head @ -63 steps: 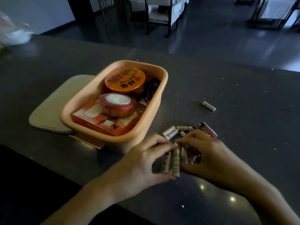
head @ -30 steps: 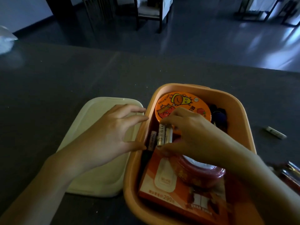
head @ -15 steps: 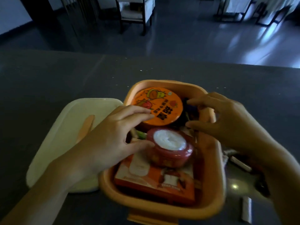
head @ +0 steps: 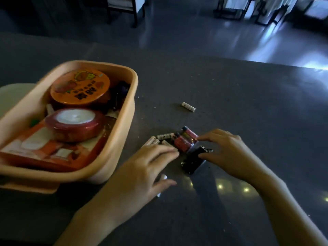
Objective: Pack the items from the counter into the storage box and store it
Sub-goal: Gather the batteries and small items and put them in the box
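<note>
The orange storage box [head: 130, 110] sits at the left of the dark counter. Inside lie an orange round tin [head: 79, 86], a red tape roll [head: 76, 124] and a flat orange packet [head: 39, 148]. To its right is a cluster of small white batteries [head: 164, 136], red batteries [head: 185, 139] and a black oblong item [head: 193, 159]. My left hand [head: 142, 172] hovers over the white batteries with fingers extended. My right hand [head: 229, 151] touches the red batteries with its fingertips and the black item with its thumb. One white battery [head: 188, 106] lies apart, farther back.
The box's pale lid [head: 12, 98] lies flat on the counter behind the box at the left. Another small white piece [head: 163, 177] peeks out under my left hand. Beyond the counter's far edge are a glossy floor and chairs [head: 124, 8].
Both hands have left the box and come down on the battery pile to its right. The view has swung right, so the box now sits at the left.
</note>
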